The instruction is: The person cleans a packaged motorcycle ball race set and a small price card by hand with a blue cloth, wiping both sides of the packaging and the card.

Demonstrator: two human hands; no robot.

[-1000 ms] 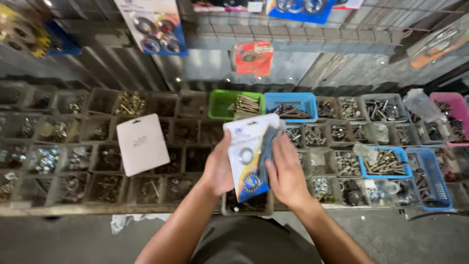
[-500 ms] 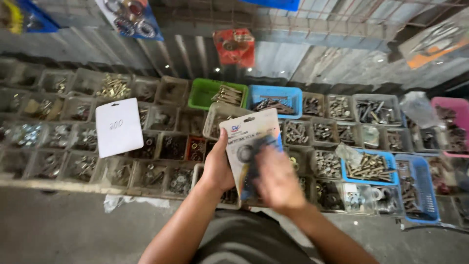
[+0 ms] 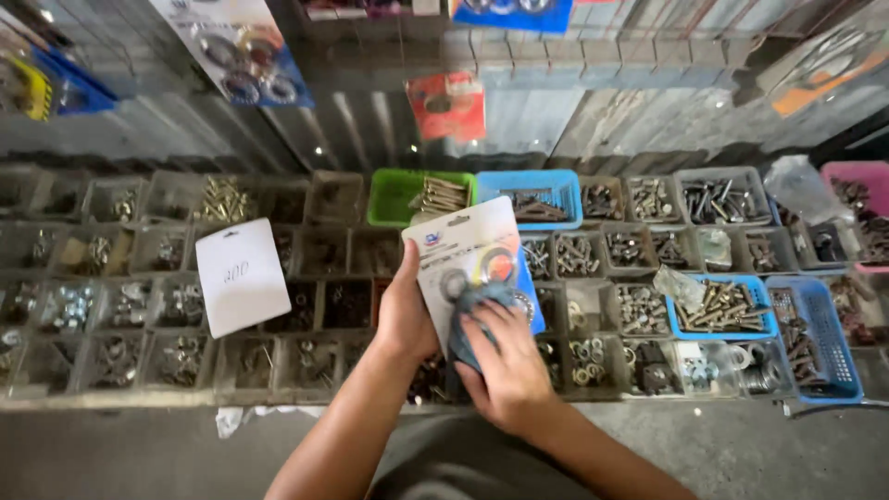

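Spread across the whole width: a grid of compartment trays packed with bolts, nuts and washers, backed by a corrugated metal wall hung with carded packs (one red, others blue). Set among the trays: a green basket with brass-coloured bolts, a blue basket just right of it, another blue basket far right, a pink bin at the right edge. Rested tilted over the left compartments: a white card with rounded corners and a hang hole. Lay below the trays: bare concrete floor.

Held upright over the middle compartments, below the green and blue baskets: a white blister card pack with ring-shaped parts under clear plastic. Gripped at its left edge by the left hand, fingers wrapped behind, thumb side forward (firm closed hold on the pack). Pressed against the lower front of the pack: a dark blue cloth, bunched under the right hand, fingers curled closed over it. Both forearms came up from the bottom edge, hands touching the pack from either side.
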